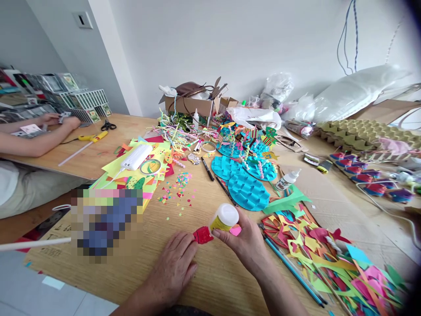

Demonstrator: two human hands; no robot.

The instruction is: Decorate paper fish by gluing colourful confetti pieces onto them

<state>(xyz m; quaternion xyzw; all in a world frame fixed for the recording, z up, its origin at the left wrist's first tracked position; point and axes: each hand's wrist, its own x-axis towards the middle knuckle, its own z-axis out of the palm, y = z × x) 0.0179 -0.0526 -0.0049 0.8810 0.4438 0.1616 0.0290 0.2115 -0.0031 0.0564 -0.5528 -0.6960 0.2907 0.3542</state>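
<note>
My right hand [246,243] grips a white glue bottle [226,215] with a yellow label, tipped with its base up. The bottle's lower end is over a small red paper cut-out [203,235] on the wooden table; its nozzle is hidden. With fingertips together, my left hand [176,263] holds the cut-out's left edge down against the table. A bit of pink paper [235,230] shows beside the right fingers. Tiny paper confetti [182,184] lies beyond the hands.
Blue scalloped paper ovals [248,191] and another glue bottle [287,179] lie ahead. Coloured scraps [329,254] and blue pencils [292,270] are at right. A co-worker's arms [36,140], a yellow glue gun [94,137] and black scissors [108,126] are at left.
</note>
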